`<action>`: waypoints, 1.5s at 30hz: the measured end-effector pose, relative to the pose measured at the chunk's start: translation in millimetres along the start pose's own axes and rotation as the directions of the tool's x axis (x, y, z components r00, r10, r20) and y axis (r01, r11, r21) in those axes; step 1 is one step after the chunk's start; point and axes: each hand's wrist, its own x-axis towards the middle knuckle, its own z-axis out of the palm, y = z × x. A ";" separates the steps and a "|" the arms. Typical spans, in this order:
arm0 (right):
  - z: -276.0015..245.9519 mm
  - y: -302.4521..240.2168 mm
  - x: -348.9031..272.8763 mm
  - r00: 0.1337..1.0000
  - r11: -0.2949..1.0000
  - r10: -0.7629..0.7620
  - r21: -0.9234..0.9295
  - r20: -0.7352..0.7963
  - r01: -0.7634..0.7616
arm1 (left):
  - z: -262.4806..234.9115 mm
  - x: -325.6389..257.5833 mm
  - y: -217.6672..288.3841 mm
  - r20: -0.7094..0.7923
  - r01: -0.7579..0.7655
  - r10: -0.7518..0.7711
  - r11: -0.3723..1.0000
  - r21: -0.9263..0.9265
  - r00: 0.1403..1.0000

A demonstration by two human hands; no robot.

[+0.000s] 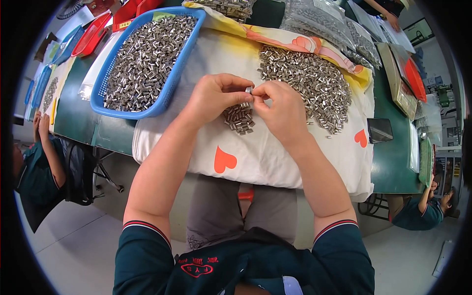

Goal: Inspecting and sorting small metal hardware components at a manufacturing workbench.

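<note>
Over the middle of the white cloth (268,162), my left hand (216,96) and my right hand (281,108) meet fingertip to fingertip. Pinched between them is a small silver metal sleeve (249,91). Both hands are closed on it, and my fingers partly cover it. Just below my hands lies a small heap of short metal sleeves (239,120). To the right of my right hand spreads a larger pile of the same shiny pieces (327,96). A blue plastic basket (169,83) filled with similar pieces stands at the left.
Clear bags of metal pieces (322,22) lie at the back right. A dark phone (380,131) rests on the green table (391,172) beside the cloth. Red trays (92,35) stand at the far left. Other people (42,162) sit at both sides.
</note>
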 end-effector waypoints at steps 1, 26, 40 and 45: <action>-0.2 0.8 -0.3 0.998 0.995 0.064 0.069 0.027 -0.066 | 0.2 -0.3 1.9 0.007 0.006 -0.006 1.000 -0.009 1.000; 0.4 1.7 -2.4 0.990 0.994 -0.085 0.051 -0.114 0.091 | -3.0 -0.5 -1.1 0.019 -0.018 0.020 0.996 -0.087 1.000; -0.2 0.8 -4.0 0.997 0.996 -0.064 0.053 -0.040 0.066 | -2.1 -3.5 4.9 0.045 -0.017 0.020 0.997 -0.073 0.999; -10.7 7.1 -2.3 0.985 0.935 0.125 0.317 0.119 -0.158 | -3.5 -4.3 6.8 0.056 -0.015 0.023 0.989 -0.145 0.998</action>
